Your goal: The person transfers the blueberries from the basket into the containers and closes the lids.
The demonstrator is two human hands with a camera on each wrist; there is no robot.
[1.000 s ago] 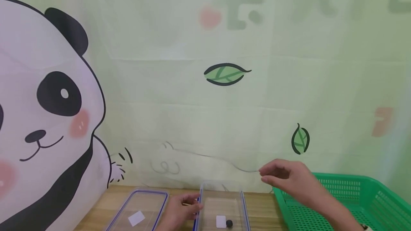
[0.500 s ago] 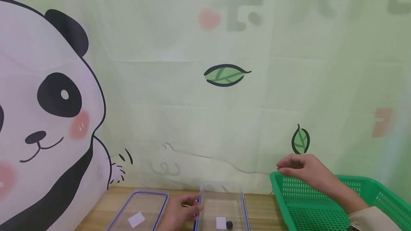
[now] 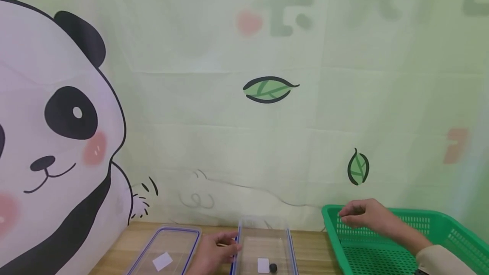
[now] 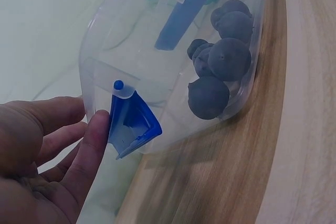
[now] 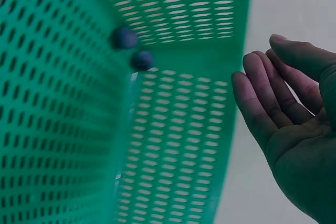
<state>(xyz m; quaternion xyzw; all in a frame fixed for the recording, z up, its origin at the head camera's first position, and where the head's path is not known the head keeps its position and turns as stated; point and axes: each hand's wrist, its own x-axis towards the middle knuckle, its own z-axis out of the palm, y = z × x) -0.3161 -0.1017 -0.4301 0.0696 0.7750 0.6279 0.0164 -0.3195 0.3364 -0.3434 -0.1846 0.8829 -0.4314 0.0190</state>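
Note:
My left hand (image 3: 215, 251) rests its fingertips on the left side of a clear plastic food box (image 3: 263, 245). In the left wrist view, the thumb lies next to the box's blue clasp (image 4: 139, 124), which hangs open. Several dark blueberries (image 4: 229, 59) lie inside the box. In the head view, one dark berry (image 3: 273, 267) shows beside a white label (image 3: 263, 265). My right hand (image 3: 372, 215) hovers over the left end of a green plastic basket (image 3: 332, 232). Its fingers are loosely bent with nothing between them. Two blurred blueberries (image 5: 142, 60) are in the basket.
Left of the left hand, a clear lid (image 3: 179, 245) with a blue seal and a white label (image 3: 162, 260) lies on the wooden table (image 3: 309, 249). Behind the table hangs a pale green cloth (image 3: 214, 147) printed with a panda (image 3: 49, 139) and leaves.
My right hand has moved right, from the gap between the food box and the basket to over the basket, then slightly down. My left hand, the box and the lid have stayed put.

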